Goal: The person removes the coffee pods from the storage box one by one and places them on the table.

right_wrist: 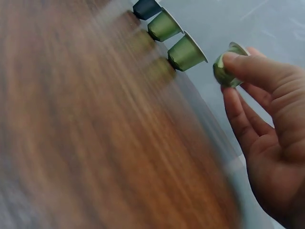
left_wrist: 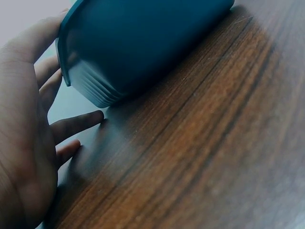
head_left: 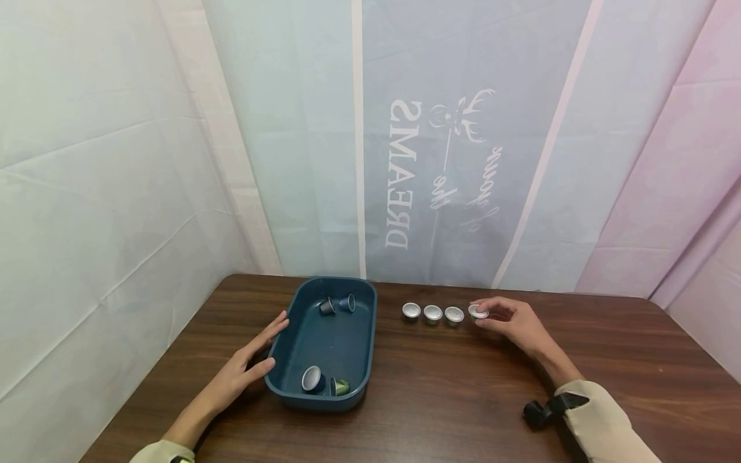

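My right hand (head_left: pixel 519 323) pinches a green coffee capsule (right_wrist: pixel 228 71) between thumb and fingers, its silver lid facing up in the head view. To its left stand three capsules in a row, lids up: a green one (right_wrist: pixel 187 52), another green one (right_wrist: pixel 163 25) and a dark blue one (right_wrist: pixel 146 8). At the left side of a blue tray (head_left: pixel 370 341), my left hand (head_left: pixel 234 373) touches the rim with its fingers extended. Inside the tray lie a grey capsule (head_left: pixel 327 307), a blue capsule (head_left: pixel 347 303), a silver-lidded dark capsule (head_left: pixel 313 380) and a green capsule (head_left: pixel 340 387).
Everything stands on a dark wooden table (head_left: pixel 446 399). A printed curtain (head_left: pixel 307 161) hangs right behind the table's far edge, and pale cloth (head_left: pixel 104 212) hangs along the left side. A black wrist device (head_left: pixel 550 409) sits on the right sleeve.
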Action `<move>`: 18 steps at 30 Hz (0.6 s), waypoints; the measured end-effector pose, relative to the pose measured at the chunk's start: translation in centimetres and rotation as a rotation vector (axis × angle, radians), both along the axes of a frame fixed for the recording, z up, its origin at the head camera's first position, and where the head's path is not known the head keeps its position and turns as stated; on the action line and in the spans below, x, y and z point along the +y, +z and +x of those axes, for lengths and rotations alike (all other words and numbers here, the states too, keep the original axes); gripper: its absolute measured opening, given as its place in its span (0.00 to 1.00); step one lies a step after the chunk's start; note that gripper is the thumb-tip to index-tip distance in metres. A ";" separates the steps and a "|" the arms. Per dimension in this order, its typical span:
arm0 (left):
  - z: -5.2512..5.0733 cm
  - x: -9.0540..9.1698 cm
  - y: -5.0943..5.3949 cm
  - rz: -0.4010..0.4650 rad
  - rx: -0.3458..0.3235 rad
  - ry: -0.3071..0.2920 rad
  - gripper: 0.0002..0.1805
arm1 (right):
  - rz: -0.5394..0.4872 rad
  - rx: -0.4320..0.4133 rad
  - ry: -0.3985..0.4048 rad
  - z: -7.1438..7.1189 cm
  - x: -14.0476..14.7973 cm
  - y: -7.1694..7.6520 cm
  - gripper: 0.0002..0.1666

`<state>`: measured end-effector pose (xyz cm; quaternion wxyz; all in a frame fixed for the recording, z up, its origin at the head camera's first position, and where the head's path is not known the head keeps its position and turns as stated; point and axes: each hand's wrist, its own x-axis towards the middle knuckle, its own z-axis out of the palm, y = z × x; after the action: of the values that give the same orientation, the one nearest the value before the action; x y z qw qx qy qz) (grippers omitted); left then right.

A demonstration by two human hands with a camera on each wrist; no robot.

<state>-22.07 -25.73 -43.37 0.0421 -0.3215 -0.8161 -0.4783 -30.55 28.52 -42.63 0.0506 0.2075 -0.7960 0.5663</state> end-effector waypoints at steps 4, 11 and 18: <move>0.0 0.0 0.0 -0.003 -0.001 0.000 0.32 | 0.048 -0.015 -0.014 -0.1 0.3 -0.4 0.15; 0.1 0.1 0.0 -0.001 -0.010 -0.001 0.32 | 0.126 0.024 -0.014 -0.3 0.4 -0.8 0.11; 0.1 0.1 0.0 0.024 -0.014 -0.023 0.33 | 0.220 0.072 -0.049 -0.4 0.4 -1.0 0.10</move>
<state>-21.94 -25.64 -43.33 0.0349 -0.3268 -0.8069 -0.4908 -30.93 28.93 -43.60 0.0699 0.2122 -0.8560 0.4663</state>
